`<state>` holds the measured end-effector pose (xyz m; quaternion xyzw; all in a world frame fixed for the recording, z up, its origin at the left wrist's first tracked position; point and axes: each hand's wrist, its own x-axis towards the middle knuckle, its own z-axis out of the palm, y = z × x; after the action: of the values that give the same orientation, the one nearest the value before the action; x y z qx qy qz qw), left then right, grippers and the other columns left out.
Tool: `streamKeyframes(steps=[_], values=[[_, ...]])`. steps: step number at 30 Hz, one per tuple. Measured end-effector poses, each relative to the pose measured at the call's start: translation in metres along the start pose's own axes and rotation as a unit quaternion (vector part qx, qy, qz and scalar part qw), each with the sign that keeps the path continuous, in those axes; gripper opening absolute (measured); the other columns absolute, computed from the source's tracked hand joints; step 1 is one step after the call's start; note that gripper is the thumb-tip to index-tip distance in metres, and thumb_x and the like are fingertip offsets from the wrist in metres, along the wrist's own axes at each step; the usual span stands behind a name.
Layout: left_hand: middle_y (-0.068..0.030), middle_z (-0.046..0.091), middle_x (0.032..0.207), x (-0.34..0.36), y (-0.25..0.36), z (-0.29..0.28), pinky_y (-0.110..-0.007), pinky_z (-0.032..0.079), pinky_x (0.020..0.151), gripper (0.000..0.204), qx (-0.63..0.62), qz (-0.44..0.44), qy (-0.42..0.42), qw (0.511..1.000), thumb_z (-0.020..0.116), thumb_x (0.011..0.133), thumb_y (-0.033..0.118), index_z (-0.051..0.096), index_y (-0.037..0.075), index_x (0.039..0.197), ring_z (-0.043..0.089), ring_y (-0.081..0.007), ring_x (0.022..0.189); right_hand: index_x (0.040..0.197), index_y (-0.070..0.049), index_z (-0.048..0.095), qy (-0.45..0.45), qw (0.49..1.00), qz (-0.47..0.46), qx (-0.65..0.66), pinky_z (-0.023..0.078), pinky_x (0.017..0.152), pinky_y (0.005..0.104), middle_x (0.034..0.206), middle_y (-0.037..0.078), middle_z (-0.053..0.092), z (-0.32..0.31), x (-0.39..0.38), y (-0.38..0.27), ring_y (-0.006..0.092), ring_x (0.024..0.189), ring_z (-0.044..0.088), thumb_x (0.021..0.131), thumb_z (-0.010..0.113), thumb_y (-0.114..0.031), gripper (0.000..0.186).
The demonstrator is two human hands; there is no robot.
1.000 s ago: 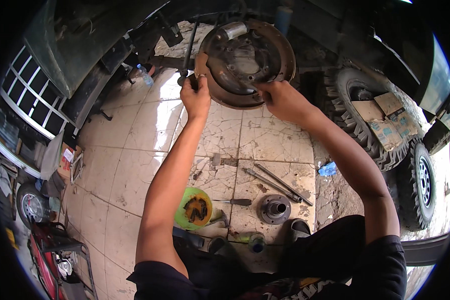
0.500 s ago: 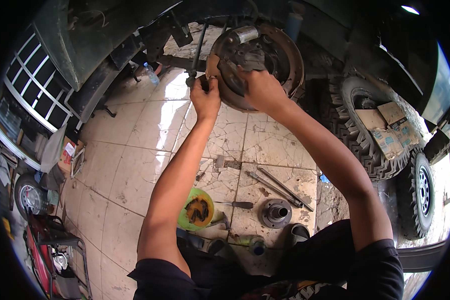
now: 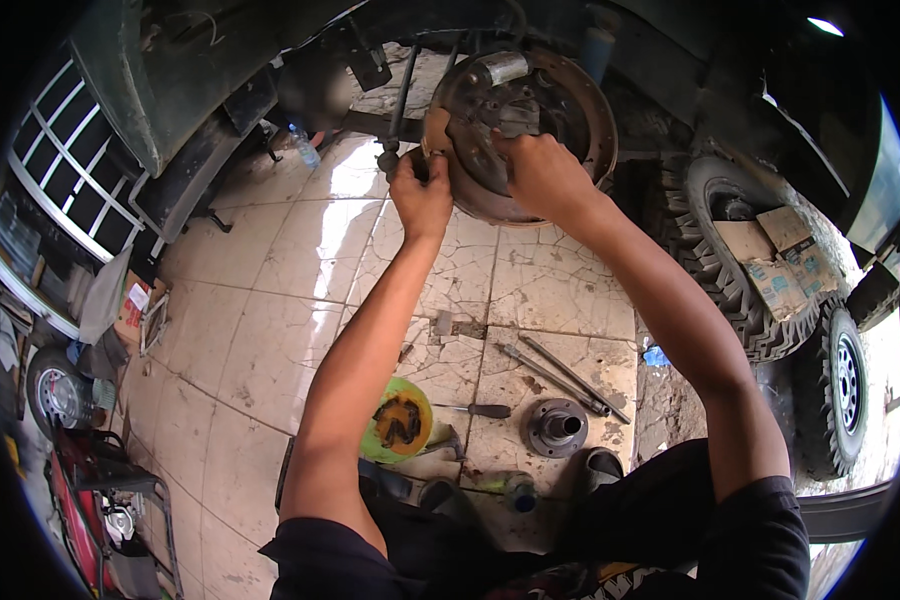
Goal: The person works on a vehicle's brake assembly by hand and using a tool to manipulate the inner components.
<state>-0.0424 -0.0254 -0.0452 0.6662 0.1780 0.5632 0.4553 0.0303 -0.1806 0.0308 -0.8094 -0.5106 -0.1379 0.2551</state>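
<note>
A round, rusty drum brake assembly [image 3: 595,120] with a silvery cylinder [image 3: 502,67] near its top hangs under the vehicle ahead of me. At its left edge is my left hand [image 3: 423,200], thumb and fingers bent up by the rim; whatever lies between them is hidden. My right hand [image 3: 555,180] reaches over the face of the assembly, fingers curled in by its dark inner parts. Those fingertips are mostly covered by the hand itself. A dark rod [image 3: 403,100] runs upward just beyond my left hand.
On the cracked tiles near me are a flanged wheel hub [image 3: 557,428], two long metal bars [image 3: 555,378], a screwdriver [image 3: 490,411], a green bowl [image 3: 403,420] with dark pieces and a bottle [image 3: 520,492]. Big tyres [image 3: 705,270] with cardboard [image 3: 785,265] stand right; a metal grille [image 3: 80,165] is left.
The whole view has shifted slightly, with the brake assembly and both hands a little farther right. My right hand has turned slightly at the inner parts; my left stays by the rim.
</note>
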Motion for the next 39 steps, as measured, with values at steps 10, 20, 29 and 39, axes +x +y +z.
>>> streamKeyframes(steps=[10, 20, 29, 39], values=[[-0.0139, 0.07, 0.084, -0.001, 0.002, 0.003, -0.033, 0.05, 0.071, 0.023, -0.008, -0.006, -0.003, 1.0, 0.064, 0.086, 0.015, 0.063, -0.006, 0.093, 0.065, -0.0208, 0.075, 0.124, -0.012, 0.063, 0.026, 0.999, -0.02, -0.015, 0.053, 0.072, 0.0471, 0.076, 0.025, 0.065, 0.0, -0.005, 0.014, 0.0415, 0.074, 0.065, 0.08, 0.053, -0.001, 0.046], [-0.0143, 0.069, 0.081, 0.001, -0.001, 0.003, -0.033, 0.049, 0.07, 0.022, -0.026, 0.009, 0.005, 1.0, 0.063, 0.085, 0.014, 0.062, -0.007, 0.092, 0.064, -0.0216, 0.073, 0.125, -0.012, 0.062, 0.04, 0.999, -0.017, -0.019, 0.053, 0.068, 0.0455, 0.074, 0.021, 0.065, 0.006, -0.013, 0.021, 0.0387, 0.07, 0.065, 0.082, 0.053, -0.001, 0.045], [-0.0169, 0.07, 0.085, 0.003, -0.003, -0.005, -0.035, 0.05, 0.074, 0.025, 0.023, 0.001, -0.001, 1.0, 0.063, 0.086, 0.015, 0.063, -0.007, 0.096, 0.066, -0.0229, 0.079, 0.122, -0.012, 0.063, -0.007, 0.999, -0.036, 0.002, 0.055, 0.07, 0.0473, 0.079, 0.023, 0.067, -0.003, -0.031, 0.004, 0.039, 0.075, 0.067, 0.078, 0.055, -0.003, 0.045], [-0.0146, 0.069, 0.079, 0.005, -0.005, -0.006, -0.033, 0.049, 0.067, 0.022, 0.006, 0.026, 0.008, 1.0, 0.063, 0.085, 0.014, 0.062, -0.007, 0.09, 0.065, -0.0201, 0.071, 0.127, -0.014, 0.06, -0.025, 0.998, -0.032, -0.045, 0.054, 0.067, 0.0467, 0.076, 0.023, 0.066, -0.003, -0.034, -0.01, 0.0394, 0.071, 0.066, 0.084, 0.054, -0.005, 0.045]])
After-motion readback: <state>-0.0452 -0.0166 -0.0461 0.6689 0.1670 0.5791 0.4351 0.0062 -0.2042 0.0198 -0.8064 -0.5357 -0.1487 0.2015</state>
